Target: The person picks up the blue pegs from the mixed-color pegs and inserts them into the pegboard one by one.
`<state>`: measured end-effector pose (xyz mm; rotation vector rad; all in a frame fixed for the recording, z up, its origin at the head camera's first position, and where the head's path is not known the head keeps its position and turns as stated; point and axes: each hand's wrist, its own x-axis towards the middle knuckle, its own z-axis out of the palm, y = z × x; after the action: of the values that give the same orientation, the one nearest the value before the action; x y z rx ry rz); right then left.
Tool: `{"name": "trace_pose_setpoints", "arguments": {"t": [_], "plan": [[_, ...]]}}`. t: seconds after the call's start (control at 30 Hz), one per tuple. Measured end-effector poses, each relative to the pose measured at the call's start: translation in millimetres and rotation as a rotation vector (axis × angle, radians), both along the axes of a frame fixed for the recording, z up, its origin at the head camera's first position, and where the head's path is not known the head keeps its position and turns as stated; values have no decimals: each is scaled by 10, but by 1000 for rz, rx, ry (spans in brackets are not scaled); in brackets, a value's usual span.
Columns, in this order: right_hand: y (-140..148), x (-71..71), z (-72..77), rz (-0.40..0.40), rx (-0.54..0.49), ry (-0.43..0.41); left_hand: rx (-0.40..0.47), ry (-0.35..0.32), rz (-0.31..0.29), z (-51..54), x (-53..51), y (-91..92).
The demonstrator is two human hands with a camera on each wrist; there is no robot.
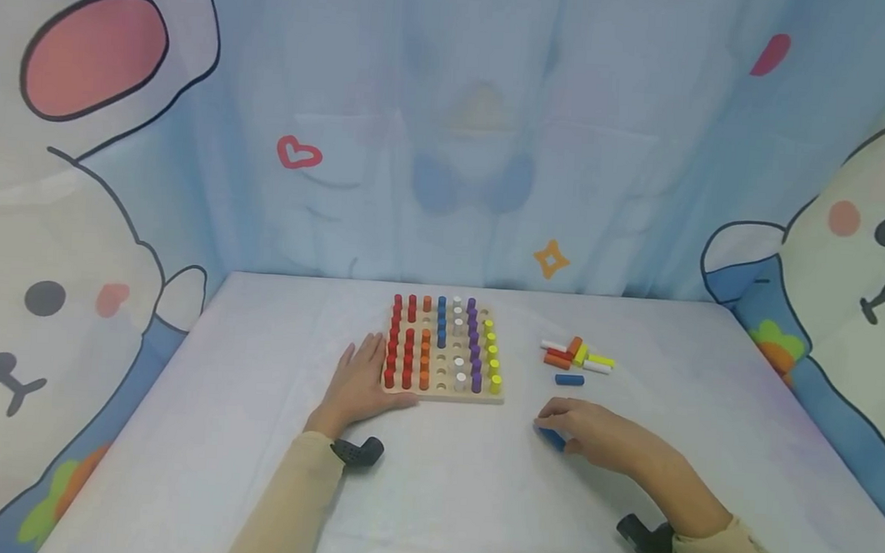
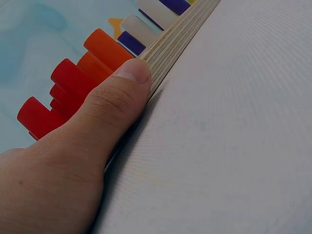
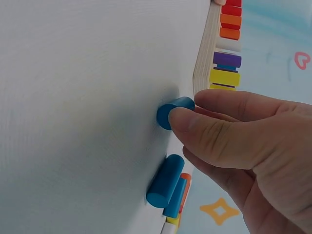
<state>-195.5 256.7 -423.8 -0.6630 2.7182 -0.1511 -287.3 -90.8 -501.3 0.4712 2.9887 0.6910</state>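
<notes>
A wooden pegboard stands on the table with rows of red, orange, blue, white, purple and yellow pegs upright in it. Along its left side and front-left corner rests my left hand, with the straight thumb against the front edge. To the right of the board, low over the table, my right hand pinches a blue peg between thumb and fingers. Another blue peg lies on the cloth just beside that hand. Farther back is one more blue peg.
Beyond the right hand lies a loose cluster of white, red, orange and yellow pegs, including an orange peg and a white peg. White cloth covers the table. A printed curtain hangs behind it.
</notes>
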Motion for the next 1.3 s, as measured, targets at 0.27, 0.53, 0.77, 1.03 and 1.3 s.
{"name": "trace_pose_setpoints", "arguments": {"t": [0.27,0.53,0.77,1.03,1.3], "plan": [[-62,-63,-13,4,4,7,4,13,-1,-5,-3,-7],[-111,-195,-47,9,-3,58,12,10,-2,-5,-1,1],[-132,-337,-74,1,-14,97,13,14,-6,-15,-1,19],[-194,-481,-74,-77,-29,101,19,11,0,6,0,19],[-258,-664,-72,-64,-19,154,11,15,5,-5,-9,7]]}}
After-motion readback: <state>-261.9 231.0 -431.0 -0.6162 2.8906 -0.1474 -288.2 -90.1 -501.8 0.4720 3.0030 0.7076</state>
